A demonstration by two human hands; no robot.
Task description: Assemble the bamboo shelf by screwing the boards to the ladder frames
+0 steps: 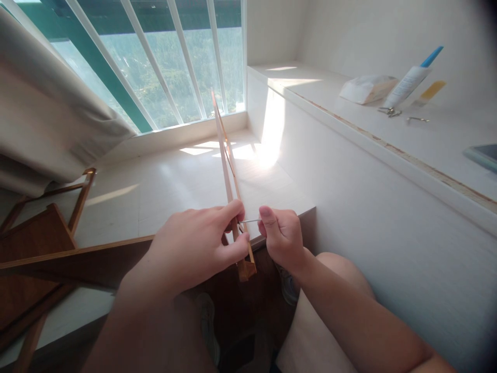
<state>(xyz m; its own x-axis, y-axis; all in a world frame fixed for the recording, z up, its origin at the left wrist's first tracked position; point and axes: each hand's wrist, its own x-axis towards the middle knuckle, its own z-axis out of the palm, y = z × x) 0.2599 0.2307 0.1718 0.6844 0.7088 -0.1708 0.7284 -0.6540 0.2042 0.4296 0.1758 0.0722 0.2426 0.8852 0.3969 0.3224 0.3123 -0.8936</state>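
Note:
My left hand (198,243) is closed around a long thin wooden frame piece (224,150), which stands on edge and runs away from me toward the window. My right hand (281,235) is closed in a pinch on a thin metal tool (249,221), probably a hex key. The tool's tip meets the side of the wooden piece just by my left fingers. The lower end of the wood (247,269) sticks out below my left hand, above my knees.
More brown wooden furniture parts (42,243) lie at the left on a pale raised platform (163,181). A white ledge (349,111) at the right carries a white packet (367,88), a blue-capped tube (411,80), small metal parts (390,111) and a book corner (483,155). A curtain (42,114) hangs at the left.

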